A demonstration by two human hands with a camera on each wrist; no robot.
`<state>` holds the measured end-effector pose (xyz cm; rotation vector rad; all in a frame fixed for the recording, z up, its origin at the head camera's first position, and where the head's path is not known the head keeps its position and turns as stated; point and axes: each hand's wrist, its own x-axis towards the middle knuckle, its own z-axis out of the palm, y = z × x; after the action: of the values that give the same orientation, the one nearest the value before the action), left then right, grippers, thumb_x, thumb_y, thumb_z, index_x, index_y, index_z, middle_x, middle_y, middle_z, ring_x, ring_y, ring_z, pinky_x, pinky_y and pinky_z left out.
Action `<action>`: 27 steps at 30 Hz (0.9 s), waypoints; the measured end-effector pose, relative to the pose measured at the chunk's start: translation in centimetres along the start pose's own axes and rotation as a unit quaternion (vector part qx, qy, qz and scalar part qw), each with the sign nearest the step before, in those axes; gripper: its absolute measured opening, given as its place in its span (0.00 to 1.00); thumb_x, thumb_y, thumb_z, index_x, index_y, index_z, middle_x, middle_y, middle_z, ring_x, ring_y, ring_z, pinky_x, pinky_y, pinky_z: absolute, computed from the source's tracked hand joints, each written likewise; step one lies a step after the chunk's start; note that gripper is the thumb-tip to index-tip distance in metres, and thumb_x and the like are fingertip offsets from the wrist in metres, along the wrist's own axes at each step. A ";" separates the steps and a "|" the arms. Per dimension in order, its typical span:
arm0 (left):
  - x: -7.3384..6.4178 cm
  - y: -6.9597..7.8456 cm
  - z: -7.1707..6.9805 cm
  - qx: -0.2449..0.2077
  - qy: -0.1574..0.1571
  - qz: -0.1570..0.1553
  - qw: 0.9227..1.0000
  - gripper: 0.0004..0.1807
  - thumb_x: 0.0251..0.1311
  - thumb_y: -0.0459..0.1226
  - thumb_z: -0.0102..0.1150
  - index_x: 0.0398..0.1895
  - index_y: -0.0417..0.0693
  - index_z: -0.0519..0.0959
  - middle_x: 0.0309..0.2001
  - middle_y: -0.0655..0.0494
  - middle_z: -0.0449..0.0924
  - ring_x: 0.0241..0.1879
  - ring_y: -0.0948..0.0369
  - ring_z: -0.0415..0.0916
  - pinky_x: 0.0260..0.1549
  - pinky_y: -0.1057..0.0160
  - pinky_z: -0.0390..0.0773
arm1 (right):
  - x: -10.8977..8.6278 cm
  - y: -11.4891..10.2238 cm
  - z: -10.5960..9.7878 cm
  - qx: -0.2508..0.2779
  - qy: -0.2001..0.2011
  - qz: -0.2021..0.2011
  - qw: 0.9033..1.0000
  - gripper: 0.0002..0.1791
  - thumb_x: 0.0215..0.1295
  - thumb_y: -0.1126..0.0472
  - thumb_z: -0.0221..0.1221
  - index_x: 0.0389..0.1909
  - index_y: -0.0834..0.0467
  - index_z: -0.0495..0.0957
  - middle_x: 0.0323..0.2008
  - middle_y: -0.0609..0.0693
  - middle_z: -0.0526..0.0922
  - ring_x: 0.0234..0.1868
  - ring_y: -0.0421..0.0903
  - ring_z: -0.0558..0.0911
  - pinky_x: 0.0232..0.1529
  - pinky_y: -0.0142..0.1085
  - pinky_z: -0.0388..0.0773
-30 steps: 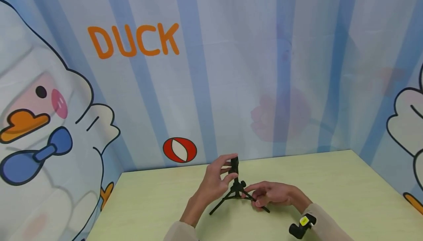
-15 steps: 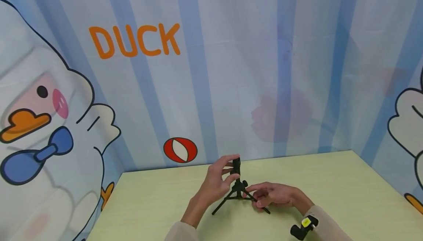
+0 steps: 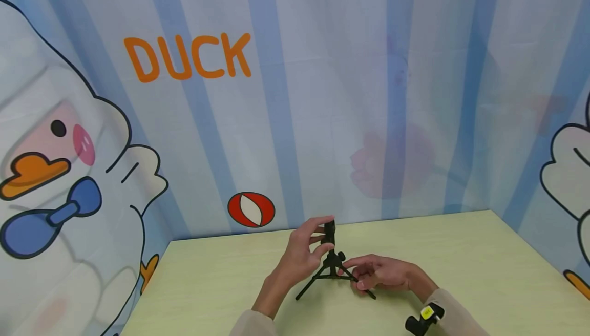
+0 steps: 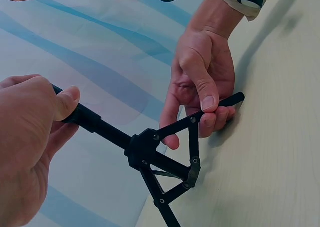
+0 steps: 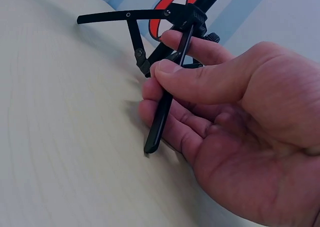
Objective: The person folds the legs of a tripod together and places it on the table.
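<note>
A small black tripod [image 3: 333,261] stands on the table with its legs spread and its column upright. My left hand [image 3: 300,254] grips the top of the column between thumb and fingers. On the right, my other hand [image 3: 384,273] pinches one leg; in the right wrist view the thumb of that right hand [image 5: 235,97] lies over the leg [image 5: 159,119], with fingers behind it. In the left wrist view the hinged braces [image 4: 194,147] join the legs to the lower column. A small knob [image 5: 212,37] sticks out of the leg collar.
The pale wooden table [image 3: 221,274] reaches back to a blue-striped cloth backdrop [image 3: 318,95] printed with ducks and a red ball [image 3: 251,209]. A black device with a yellow label [image 3: 426,315] is strapped at the right sleeve.
The tripod and both hands appear shifted slightly to the right since one second ago, along with a small shift of the whole view. Both hands keep the same hold.
</note>
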<state>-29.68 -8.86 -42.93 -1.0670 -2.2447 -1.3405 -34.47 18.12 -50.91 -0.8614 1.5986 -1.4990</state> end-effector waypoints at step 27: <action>-0.3 -0.1 0.0 -0.003 -0.001 -0.031 1.000 0.33 0.67 0.26 0.64 0.74 0.53 0.70 0.68 0.51 0.74 0.60 0.54 0.79 0.57 0.62 0.81 | -0.1 -0.4 0.7 0.031 -0.043 -0.017 0.998 0.32 0.78 0.73 0.50 0.78 0.73 0.53 0.48 0.55 0.81 0.45 0.45 0.80 0.50 0.37 0.78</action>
<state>-29.55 -9.04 -43.23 -1.0084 -2.2941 -1.3713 -33.80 17.83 -50.54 -0.9096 1.4741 -1.5062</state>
